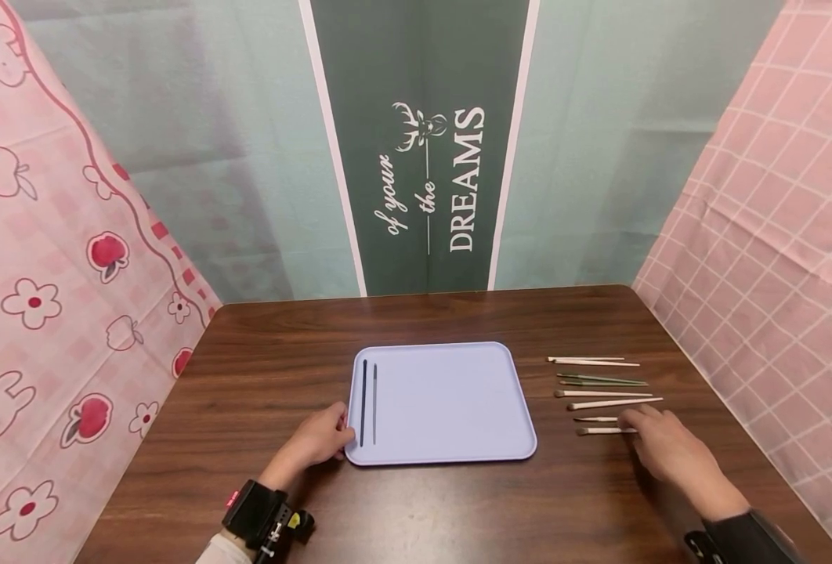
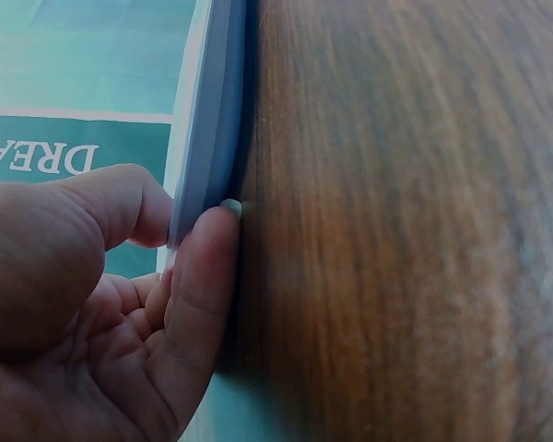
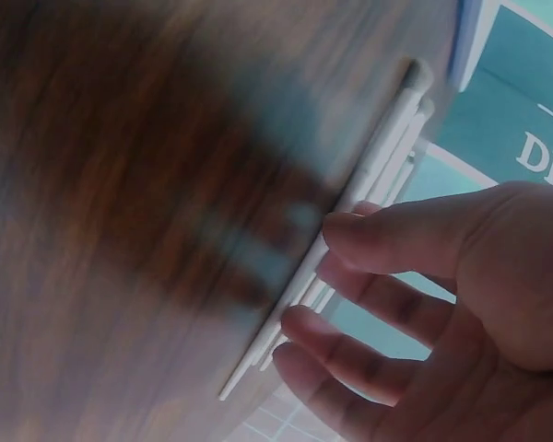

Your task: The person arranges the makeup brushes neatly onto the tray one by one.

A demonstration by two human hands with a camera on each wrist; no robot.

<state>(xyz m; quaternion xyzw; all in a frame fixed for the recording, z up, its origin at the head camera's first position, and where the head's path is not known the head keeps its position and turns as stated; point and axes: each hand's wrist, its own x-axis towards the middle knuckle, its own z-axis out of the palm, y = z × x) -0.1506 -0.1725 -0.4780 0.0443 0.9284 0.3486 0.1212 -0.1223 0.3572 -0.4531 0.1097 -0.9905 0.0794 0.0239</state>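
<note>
A pale lavender tray (image 1: 451, 407) lies flat on the table. My left hand (image 1: 322, 435) pinches its left rim near the front corner; the left wrist view shows the tray edge (image 2: 207, 120) between thumb and finger. Inside the tray, toward its left side, lie a slim dark-blue stick (image 1: 363, 403) and a slim grey stick (image 1: 375, 403), side by side. At the right, my right hand (image 1: 670, 450) pinches the handle of the nearest white makeup brush (image 1: 599, 430), which lies low along the table. Thumb and index fingertip meet its handle in the right wrist view.
Behind that brush several more brushes lie in a loose column: a thin one (image 1: 592, 419), white-handled ones (image 1: 613, 404) and green ones (image 1: 609, 382). The wooden table (image 1: 430, 509) is bordered by a green backdrop (image 1: 423, 266) and pink cloths (image 1: 775, 313) on both sides.
</note>
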